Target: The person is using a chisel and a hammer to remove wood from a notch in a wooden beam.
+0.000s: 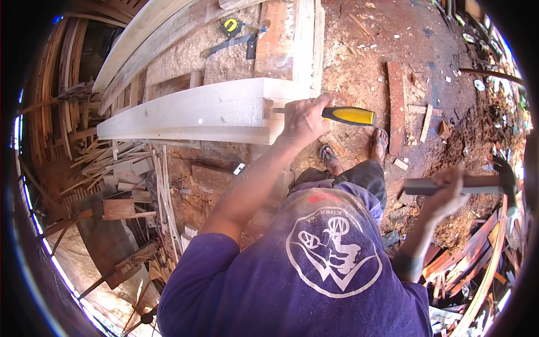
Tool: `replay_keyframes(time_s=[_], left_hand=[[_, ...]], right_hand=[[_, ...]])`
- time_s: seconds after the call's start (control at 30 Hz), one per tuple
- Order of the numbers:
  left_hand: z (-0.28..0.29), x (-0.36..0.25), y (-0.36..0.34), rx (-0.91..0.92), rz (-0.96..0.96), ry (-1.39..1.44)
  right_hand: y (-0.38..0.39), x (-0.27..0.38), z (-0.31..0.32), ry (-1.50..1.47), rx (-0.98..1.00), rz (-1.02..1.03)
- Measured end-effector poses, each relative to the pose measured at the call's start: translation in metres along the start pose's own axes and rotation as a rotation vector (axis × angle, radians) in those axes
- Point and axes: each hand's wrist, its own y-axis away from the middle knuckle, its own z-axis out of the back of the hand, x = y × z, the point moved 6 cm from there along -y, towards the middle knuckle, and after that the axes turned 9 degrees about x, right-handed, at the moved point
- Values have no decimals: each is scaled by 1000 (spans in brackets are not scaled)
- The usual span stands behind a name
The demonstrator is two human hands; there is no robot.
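Note:
My left hand [305, 121] grips a chisel [349, 115] with a yellow and black handle, its blade lying at the notched end of a pale wooden board [185, 112]. The handle points to the right, and part of the blade is behind my fingers. Out to the right, apart from the board, my right hand [449, 188] is closed around a dark-handled claw hammer [502, 180], with the head toward the right rim.
A yellow tape measure [231, 27] and a metal square [227, 46] lie on the work beyond the board. Scrap sticks [118, 171] are piled at left, more offcuts [471, 253] at lower right. My sandalled feet stand among wood scraps and a loose plank [394, 106].

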Motion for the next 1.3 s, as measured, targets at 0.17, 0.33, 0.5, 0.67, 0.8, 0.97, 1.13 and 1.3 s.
replay_keyframes(time_s=[0.17, 0.33, 0.5, 0.67, 0.8, 0.97, 1.13, 1.3], left_hand=[[-21, 19, 2, 225, 126, 177], [-18, 18, 8, 153, 76, 33], [-19, 16, 6, 156, 93, 34], [2, 20, 7, 63, 102, 24], [24, 22, 1, 95, 94, -32], [147, 95, 10, -585, 491, 520], [108, 34, -2, -335, 186, 398], [6, -39, 10, 4, -142, 85]], right_hand=[[80, -67, -102, 586, 680, -71], [17, -53, -27, 203, 336, -79], [57, -64, -45, 29, 318, -21], [80, -88, -83, 406, 671, -283], [41, -92, -26, 273, 446, -375], [24, -72, 15, 276, 229, -387], [40, -74, 2, 158, 221, -449], [55, -79, -21, 83, 338, -489]])
